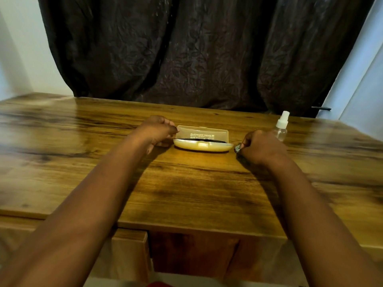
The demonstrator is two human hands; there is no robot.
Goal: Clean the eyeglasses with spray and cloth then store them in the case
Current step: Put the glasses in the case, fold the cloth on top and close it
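Observation:
A translucent yellowish glasses case [202,139] lies open on the wooden table [186,187], its lid tilted up at the back. A dark strip of the eyeglasses [202,139] shows inside it. My left hand [157,130] is at the case's left end, fingers curled and touching the lid's corner. My right hand [261,146] rests on the table just right of the case and grips a small crumpled cloth [238,148], mostly hidden in the fist. The clear spray bottle [281,126] stands upright behind my right hand.
A dark patterned curtain [196,50] hangs behind the table's far edge. Pale walls stand at left and right. The table's front edge runs across below my forearms, with a lower wooden surface beneath it.

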